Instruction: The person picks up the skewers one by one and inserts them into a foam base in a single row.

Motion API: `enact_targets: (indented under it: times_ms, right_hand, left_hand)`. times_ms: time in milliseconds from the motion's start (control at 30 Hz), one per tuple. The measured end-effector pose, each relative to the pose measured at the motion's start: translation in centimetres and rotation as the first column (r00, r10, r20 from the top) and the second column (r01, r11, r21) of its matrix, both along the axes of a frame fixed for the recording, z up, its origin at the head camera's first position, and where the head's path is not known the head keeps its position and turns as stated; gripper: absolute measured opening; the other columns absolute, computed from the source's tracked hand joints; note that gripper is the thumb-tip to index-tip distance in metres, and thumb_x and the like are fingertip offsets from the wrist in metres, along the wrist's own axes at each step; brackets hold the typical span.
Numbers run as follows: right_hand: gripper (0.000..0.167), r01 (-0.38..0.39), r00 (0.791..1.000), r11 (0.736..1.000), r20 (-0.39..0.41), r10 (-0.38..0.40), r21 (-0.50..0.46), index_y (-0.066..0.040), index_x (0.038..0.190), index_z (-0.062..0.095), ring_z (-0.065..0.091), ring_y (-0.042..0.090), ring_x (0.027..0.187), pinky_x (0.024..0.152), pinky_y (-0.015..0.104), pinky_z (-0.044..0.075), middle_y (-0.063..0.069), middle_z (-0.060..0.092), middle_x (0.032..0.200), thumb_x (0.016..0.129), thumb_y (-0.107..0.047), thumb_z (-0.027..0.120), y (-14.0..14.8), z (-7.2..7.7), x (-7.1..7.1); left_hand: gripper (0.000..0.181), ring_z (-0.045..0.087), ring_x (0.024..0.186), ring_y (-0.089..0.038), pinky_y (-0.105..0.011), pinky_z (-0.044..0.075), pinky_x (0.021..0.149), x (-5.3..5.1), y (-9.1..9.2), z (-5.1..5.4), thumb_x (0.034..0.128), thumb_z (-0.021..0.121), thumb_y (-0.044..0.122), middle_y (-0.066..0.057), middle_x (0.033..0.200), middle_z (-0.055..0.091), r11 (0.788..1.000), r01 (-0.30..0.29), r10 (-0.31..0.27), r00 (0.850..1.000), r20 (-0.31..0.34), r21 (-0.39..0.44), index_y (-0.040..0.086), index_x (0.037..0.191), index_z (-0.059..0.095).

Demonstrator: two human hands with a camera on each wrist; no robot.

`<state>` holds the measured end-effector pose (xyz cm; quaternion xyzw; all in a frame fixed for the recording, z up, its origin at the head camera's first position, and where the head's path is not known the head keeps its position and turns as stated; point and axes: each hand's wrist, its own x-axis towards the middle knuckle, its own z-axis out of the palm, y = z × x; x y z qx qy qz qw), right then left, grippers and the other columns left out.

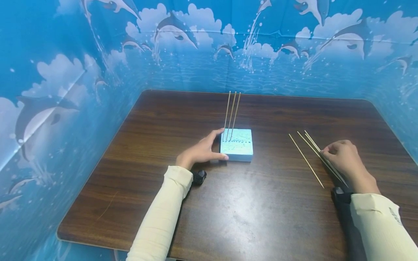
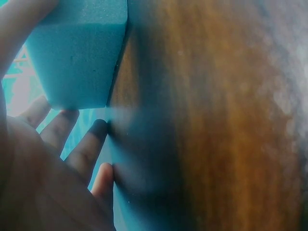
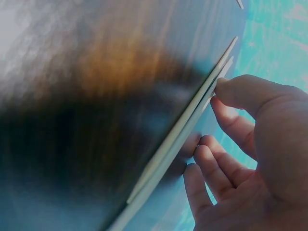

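A light blue foam block (image 1: pixel 240 157) lies on the table, with a row of small holes across its top. Three thin wooden sticks (image 1: pixel 232 114) stand upright in holes at its left end. My left hand (image 1: pixel 203 148) holds the block's left side, thumb at the near face and fingers at the far face. Over to the right, my right hand (image 1: pixel 346 159) pinches a thin stick (image 3: pixel 179 130) between thumb and index finger, beside other sticks (image 1: pixel 312 142) lying close together. Exactly how many sticks are between the fingertips is unclear.
A single stick (image 1: pixel 306 161) lies apart, left of the right hand. The brown wooden table (image 1: pixel 261 210) has rounded corners. A blue dolphin-print cloth (image 1: pixel 202 61) hangs behind it and along the left side.
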<state>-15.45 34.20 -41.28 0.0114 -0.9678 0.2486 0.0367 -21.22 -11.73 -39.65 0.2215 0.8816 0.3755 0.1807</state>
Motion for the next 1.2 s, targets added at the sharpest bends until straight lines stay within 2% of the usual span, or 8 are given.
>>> enact_targets:
  times_ms: [133,233,333,433,567,767,1033,1200]
  right_hand:
    - [0.027,0.008,1.000,1.000,0.002,-0.008,-0.005,0.010,0.091,0.064,0.034,0.054,0.117,0.103,0.072,0.018,0.036,0.052,0.114,0.097,-0.016,0.059,-0.06,-0.01,0.03]
    - [0.026,0.009,1.000,1.000,0.015,-0.009,-0.001,0.010,0.092,0.064,0.038,0.053,0.113,0.097,0.071,0.024,0.035,0.053,0.112,0.097,-0.016,0.058,-0.10,0.02,-0.09]
    - [0.026,0.012,0.999,1.000,0.047,-0.013,0.008,0.008,0.095,0.063,0.047,0.048,0.102,0.086,0.067,0.035,0.033,0.056,0.107,0.096,-0.017,0.057,-0.25,0.17,-0.31]
    - [0.025,0.017,0.996,1.000,0.084,-0.019,0.018,0.007,0.097,0.062,0.054,0.039,0.086,0.072,0.057,0.044,0.028,0.062,0.099,0.095,-0.018,0.057,-0.37,0.36,-0.53]
    - [0.026,0.023,0.991,1.000,0.130,-0.026,0.021,0.005,0.099,0.060,0.055,0.032,0.078,0.067,0.048,0.045,0.022,0.065,0.092,0.095,-0.020,0.056,-0.37,0.52,-0.62]
    - [0.032,0.040,0.983,0.999,0.180,-0.041,0.011,0.006,0.101,0.062,0.057,0.034,0.081,0.067,0.049,0.047,0.023,0.066,0.094,0.096,-0.024,0.056,-0.33,0.62,-0.64]
    - [0.029,0.045,0.974,0.999,0.219,-0.050,0.030,0.003,0.092,0.067,0.052,0.025,0.073,0.060,0.032,0.040,0.012,0.064,0.082,0.093,-0.024,0.058,-0.38,0.83,-0.85]
    - [0.028,0.045,0.969,0.999,0.240,-0.051,0.031,-0.001,0.085,0.069,0.049,0.022,0.069,0.059,0.032,0.039,0.007,0.060,0.076,0.092,-0.026,0.060,-0.36,0.77,-0.93]
  left_hand:
    - [0.111,0.015,0.152,-0.022,-0.052,0.021,0.120,0.03,-0.06,-0.05,0.0768,0.081,0.051,0.002,0.166,0.013,1.000,0.000,0.000,1.000,-0.002,-0.001,0.026,0.160,0.012]
    - [0.110,0.015,0.152,-0.022,-0.052,0.021,0.120,0.04,-0.05,-0.09,0.0768,0.081,0.051,0.003,0.166,0.013,1.000,-0.002,0.002,1.000,-0.004,-0.005,0.027,0.160,0.012]
    - [0.110,0.015,0.152,-0.021,-0.052,0.021,0.120,0.05,-0.02,-0.11,0.0768,0.080,0.051,0.002,0.166,0.013,1.000,-0.004,0.004,1.000,-0.007,-0.006,0.027,0.160,0.012]
    - [0.110,0.015,0.152,-0.021,-0.051,0.021,0.120,0.05,-0.01,-0.15,0.0771,0.080,0.052,0.002,0.166,0.013,1.000,-0.003,0.003,1.000,-0.008,-0.007,0.027,0.160,0.012]
    - [0.110,0.015,0.152,-0.021,-0.051,0.021,0.120,0.07,-0.03,-0.13,0.0771,0.080,0.052,0.003,0.166,0.013,1.000,-0.005,0.005,1.000,-0.005,-0.006,0.028,0.160,0.012]
    - [0.110,0.015,0.152,-0.021,-0.052,0.021,0.120,0.07,-0.03,-0.09,0.0769,0.080,0.052,0.003,0.166,0.013,1.000,-0.006,0.006,1.000,-0.006,-0.002,0.028,0.159,0.012]
    - [0.110,0.016,0.152,-0.021,-0.052,0.021,0.120,-0.03,-0.02,-0.22,0.0765,0.080,0.053,0.003,0.166,0.014,1.000,-0.006,0.006,1.000,-0.015,-0.003,0.027,0.160,0.013]
    - [0.109,0.015,0.152,-0.021,-0.051,0.022,0.120,-0.01,-0.06,-0.32,0.0769,0.080,0.053,0.004,0.166,0.014,1.000,-0.008,0.008,1.000,-0.009,-0.007,0.028,0.159,0.013]
